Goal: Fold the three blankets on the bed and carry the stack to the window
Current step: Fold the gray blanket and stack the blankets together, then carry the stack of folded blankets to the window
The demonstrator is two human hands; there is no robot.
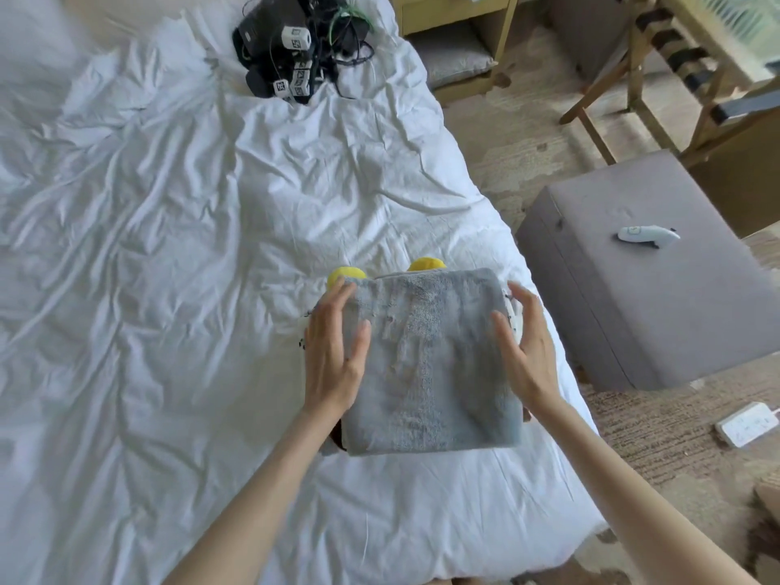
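The left hand (pixel 333 352) rests straight-fingered on the left edge of the folded grey blanket (pixel 430 365), which tops the stack (pixel 344 276) near the bed's (pixel 169 247) right side. The right hand (pixel 527 352) stands spread beside it, holding nothing. Both palms should go under the bottom layer before lifting.

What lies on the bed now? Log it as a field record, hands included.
top layer: folded grey blanket, on the bed
beneath: yellow fabric peeks out at the far edge
left hand: fingers straight, on the blanket's left edge
right hand: fingers straight, at the right edge; contact unclear
far end of bed: black gear with cables
beside bed: grey ottoman, white controller on it
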